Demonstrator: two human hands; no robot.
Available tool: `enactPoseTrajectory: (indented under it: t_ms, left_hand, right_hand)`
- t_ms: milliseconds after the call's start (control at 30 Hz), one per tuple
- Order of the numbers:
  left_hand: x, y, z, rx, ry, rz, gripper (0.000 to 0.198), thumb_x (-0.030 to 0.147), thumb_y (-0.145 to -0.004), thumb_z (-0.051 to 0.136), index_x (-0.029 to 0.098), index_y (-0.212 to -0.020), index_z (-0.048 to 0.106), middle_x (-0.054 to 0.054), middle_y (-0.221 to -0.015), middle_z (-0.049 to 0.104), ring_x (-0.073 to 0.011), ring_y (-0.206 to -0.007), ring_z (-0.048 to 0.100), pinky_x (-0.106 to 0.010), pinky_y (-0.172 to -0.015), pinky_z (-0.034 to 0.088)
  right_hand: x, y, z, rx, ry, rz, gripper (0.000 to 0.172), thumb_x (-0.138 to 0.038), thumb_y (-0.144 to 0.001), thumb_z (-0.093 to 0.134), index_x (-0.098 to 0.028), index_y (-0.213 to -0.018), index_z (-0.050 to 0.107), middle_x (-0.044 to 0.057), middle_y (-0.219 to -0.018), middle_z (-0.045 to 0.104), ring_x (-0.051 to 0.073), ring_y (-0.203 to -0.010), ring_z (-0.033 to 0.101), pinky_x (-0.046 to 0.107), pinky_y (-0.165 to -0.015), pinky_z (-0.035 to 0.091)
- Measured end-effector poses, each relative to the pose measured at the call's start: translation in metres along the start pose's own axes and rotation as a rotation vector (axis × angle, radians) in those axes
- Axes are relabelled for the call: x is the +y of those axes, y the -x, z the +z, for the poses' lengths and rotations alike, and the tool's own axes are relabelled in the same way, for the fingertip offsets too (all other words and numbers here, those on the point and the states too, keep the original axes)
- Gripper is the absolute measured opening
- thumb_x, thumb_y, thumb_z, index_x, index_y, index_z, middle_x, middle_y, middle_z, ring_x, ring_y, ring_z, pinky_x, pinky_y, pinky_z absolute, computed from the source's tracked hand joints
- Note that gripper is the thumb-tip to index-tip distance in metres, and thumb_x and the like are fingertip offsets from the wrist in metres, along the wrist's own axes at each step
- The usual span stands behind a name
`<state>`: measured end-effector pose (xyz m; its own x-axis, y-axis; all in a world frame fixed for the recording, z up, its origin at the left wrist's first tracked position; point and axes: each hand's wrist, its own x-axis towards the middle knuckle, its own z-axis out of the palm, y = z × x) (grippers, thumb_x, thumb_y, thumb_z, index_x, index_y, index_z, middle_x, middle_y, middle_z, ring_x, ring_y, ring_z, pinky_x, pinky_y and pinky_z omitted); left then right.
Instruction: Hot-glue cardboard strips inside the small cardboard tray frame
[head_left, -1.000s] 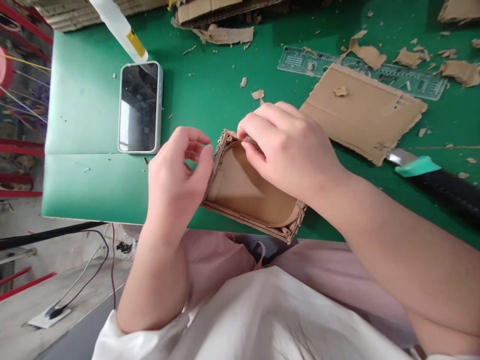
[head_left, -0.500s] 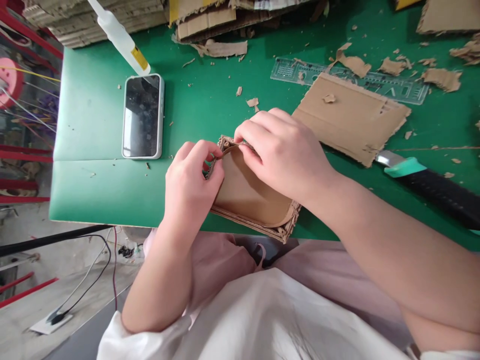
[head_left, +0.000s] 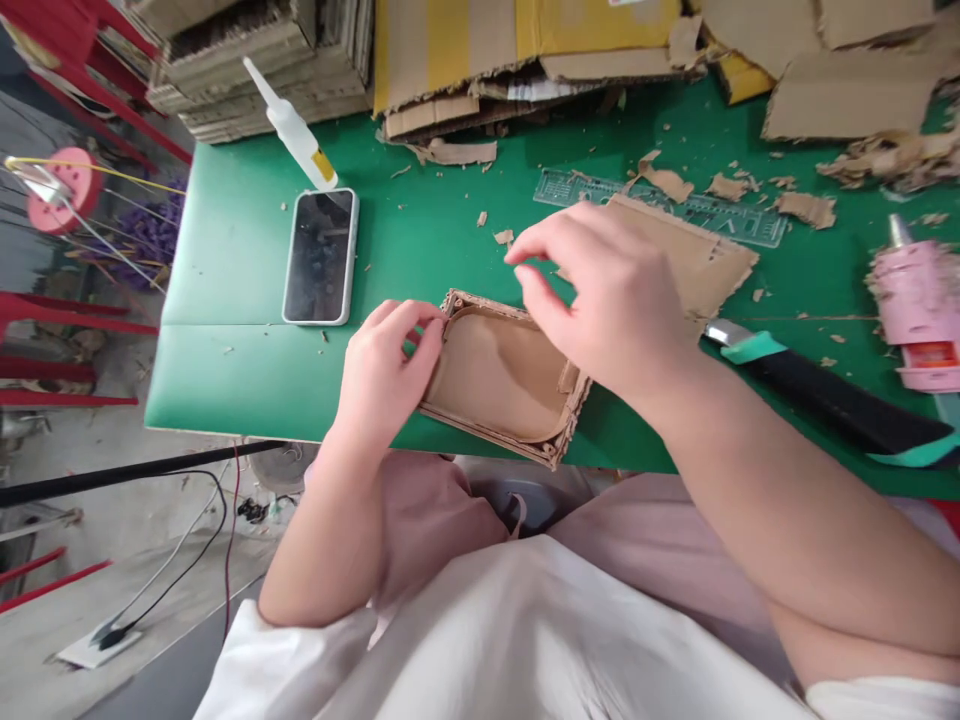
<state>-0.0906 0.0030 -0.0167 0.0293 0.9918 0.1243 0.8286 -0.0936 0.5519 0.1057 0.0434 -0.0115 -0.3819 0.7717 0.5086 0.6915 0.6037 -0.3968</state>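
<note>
A shallow cardboard tray (head_left: 499, 375) with layered walls and a rounded inner strip rests at the green table's front edge. My left hand (head_left: 390, 365) pinches the tray's left wall near its upper left corner. My right hand (head_left: 604, 285) is raised over the tray's upper right side, thumb and forefinger apart, with nothing visible between them; its other fingers are curled. A flat cardboard piece (head_left: 690, 255) lies beyond the right hand, partly over a clear ruler (head_left: 739, 220).
Left of the tray lie a phone (head_left: 321, 258) and a white glue bottle (head_left: 296, 135). To the right are a black-and-teal handled knife (head_left: 832, 395) and a pink glue gun (head_left: 919, 310). Cardboard stacks (head_left: 255, 75) and torn scraps (head_left: 806, 208) line the back.
My right hand has let go of the tray's far wall and lifted to the right, its fingertips parting. The view has shifted, bringing the glue gun into sight. My left hand stays at the tray.
</note>
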Motion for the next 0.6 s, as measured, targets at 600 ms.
enactPoseTrajectory:
  t_ms: [600]
  left_hand:
    - [0.003,0.026,0.002,-0.132,-0.437,0.264,0.053,0.019,-0.084,0.035,0.013,-0.136,0.047,-0.012,-0.141,0.049,-0.0254,-0.132,0.045,-0.045,-0.109,0.039]
  right_hand:
    - [-0.003,0.107,-0.094,0.311,-0.156,0.137,0.012,-0.033,-0.082,0.054,-0.030,-0.088,0.064,0.003,-0.087,0.067,0.024,-0.081,0.064,0.045,-0.066,0.054]
